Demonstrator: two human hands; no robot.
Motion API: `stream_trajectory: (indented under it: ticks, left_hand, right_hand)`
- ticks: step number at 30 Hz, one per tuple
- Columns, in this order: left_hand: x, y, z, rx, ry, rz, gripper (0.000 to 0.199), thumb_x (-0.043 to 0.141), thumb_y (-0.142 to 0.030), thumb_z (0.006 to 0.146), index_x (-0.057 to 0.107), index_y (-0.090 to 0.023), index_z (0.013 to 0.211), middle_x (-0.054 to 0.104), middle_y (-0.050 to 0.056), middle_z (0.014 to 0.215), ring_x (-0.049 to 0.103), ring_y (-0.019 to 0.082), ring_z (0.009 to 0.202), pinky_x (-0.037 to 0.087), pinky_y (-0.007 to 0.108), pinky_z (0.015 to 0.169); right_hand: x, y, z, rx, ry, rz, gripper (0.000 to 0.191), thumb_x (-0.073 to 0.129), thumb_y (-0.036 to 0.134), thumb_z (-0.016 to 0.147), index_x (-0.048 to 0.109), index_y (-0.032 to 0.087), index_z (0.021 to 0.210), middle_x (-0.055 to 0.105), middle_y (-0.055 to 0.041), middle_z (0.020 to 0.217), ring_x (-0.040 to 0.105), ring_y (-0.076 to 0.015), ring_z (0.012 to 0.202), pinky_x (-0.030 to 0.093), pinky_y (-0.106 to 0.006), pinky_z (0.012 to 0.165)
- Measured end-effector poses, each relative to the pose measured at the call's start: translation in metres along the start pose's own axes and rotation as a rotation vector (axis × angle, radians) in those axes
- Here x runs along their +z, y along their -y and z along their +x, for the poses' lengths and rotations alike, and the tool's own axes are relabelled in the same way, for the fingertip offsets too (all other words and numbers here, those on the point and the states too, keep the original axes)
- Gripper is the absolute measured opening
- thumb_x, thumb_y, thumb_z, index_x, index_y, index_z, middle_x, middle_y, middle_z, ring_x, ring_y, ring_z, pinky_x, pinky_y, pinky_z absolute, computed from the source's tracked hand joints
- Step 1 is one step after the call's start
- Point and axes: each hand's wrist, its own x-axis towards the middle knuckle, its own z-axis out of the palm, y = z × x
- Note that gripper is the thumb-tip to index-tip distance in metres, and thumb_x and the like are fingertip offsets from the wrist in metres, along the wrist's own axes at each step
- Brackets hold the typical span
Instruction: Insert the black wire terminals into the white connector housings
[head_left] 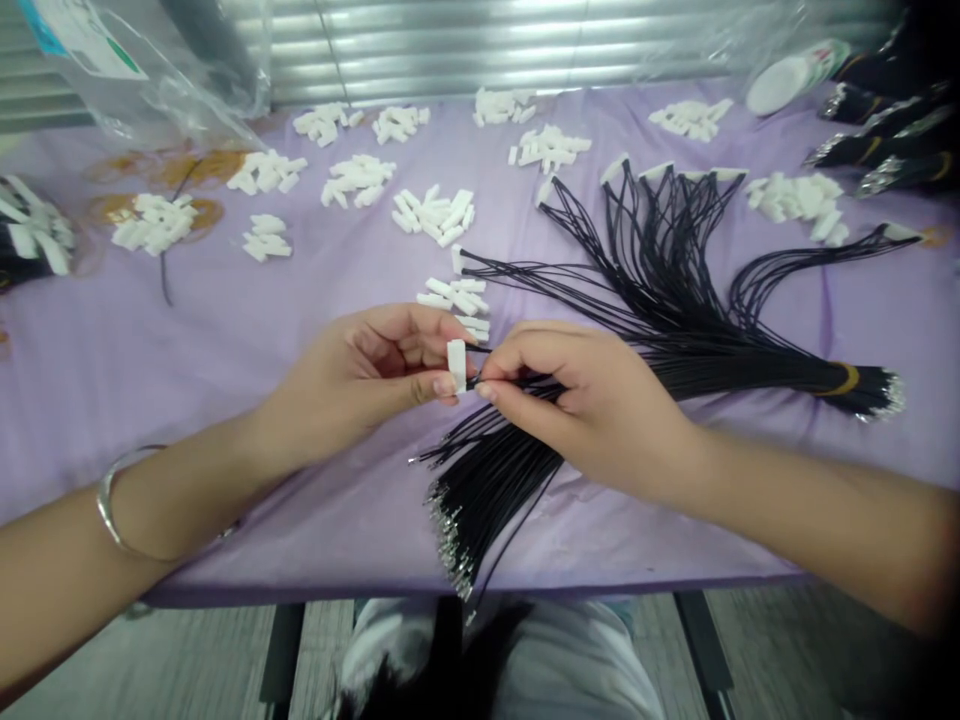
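My left hand (pixel 367 375) pinches a white connector (pixel 457 365), my right hand (pixel 592 410) a black wire (pixel 484 349) (a slack pinch could drop either).

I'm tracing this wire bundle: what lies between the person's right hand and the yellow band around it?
The head view shows only black cords running from the right hand to the yellow band, above the lilac cloth.

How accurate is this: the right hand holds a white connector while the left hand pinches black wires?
The hands are swapped. The head view shows the left hand holding the white connector, while the right hand pinches the black wires.
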Motion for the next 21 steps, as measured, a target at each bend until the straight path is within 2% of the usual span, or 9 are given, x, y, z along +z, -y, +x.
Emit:
stream_trajectory:
  ticks: [6, 14, 17, 19, 21]
  left_hand:
    - [0.000, -0.001, -0.001, 0.031, 0.016, 0.014, 0.020, 0.069, -0.013, 0.072, 0.064, -0.021, 0.089, 0.068, -0.004, 0.077, 0.062, 0.006, 0.070, 0.049, 0.013, 0.067]
    - [0.000, 0.000, -0.002, 0.017, 0.028, 0.032, 0.022, 0.069, -0.014, 0.071, 0.065, -0.019, 0.092, 0.068, -0.002, 0.079, 0.063, 0.009, 0.074, 0.049, 0.016, 0.070]
    - [0.001, -0.003, 0.001, 0.044, 0.036, 0.007, 0.021, 0.067, -0.012, 0.073, 0.064, -0.017, 0.093, 0.068, -0.001, 0.084, 0.063, 0.009, 0.078, 0.049, 0.017, 0.075]
    - [-0.001, -0.004, 0.004, 0.059, 0.010, -0.024, 0.023, 0.065, -0.011, 0.074, 0.062, -0.016, 0.097, 0.068, 0.000, 0.086, 0.063, 0.010, 0.080, 0.049, 0.019, 0.077]
    - [-0.003, -0.005, 0.006, 0.064, -0.036, -0.044, 0.027, 0.063, -0.011, 0.076, 0.061, -0.015, 0.102, 0.068, 0.000, 0.085, 0.063, 0.009, 0.078, 0.049, 0.019, 0.076]
  right_hand:
    - [0.000, 0.000, -0.001, 0.003, 0.017, -0.018, 0.011, 0.053, 0.014, 0.082, 0.062, 0.016, 0.076, 0.058, -0.0009, 0.072, 0.052, -0.0099, 0.067, 0.040, -0.023, 0.061]
    - [0.001, 0.000, 0.003, -0.016, 0.040, -0.087, 0.012, 0.053, 0.014, 0.083, 0.062, 0.017, 0.076, 0.060, -0.0017, 0.073, 0.054, -0.0111, 0.067, 0.042, -0.024, 0.060]
    - [-0.005, 0.003, 0.002, -0.106, 0.039, -0.298, 0.012, 0.051, 0.016, 0.085, 0.062, 0.017, 0.082, 0.062, -0.0045, 0.079, 0.056, -0.0146, 0.074, 0.044, -0.028, 0.066]
    - [-0.010, 0.007, 0.000, -0.220, -0.037, -0.525, 0.014, 0.051, 0.017, 0.085, 0.062, 0.014, 0.093, 0.061, -0.0100, 0.091, 0.055, -0.0200, 0.086, 0.043, -0.033, 0.076]
    - [-0.012, 0.012, -0.003, -0.305, -0.106, -0.649, 0.020, 0.053, 0.018, 0.083, 0.060, 0.012, 0.102, 0.058, -0.0137, 0.099, 0.052, -0.0231, 0.095, 0.040, -0.036, 0.084]
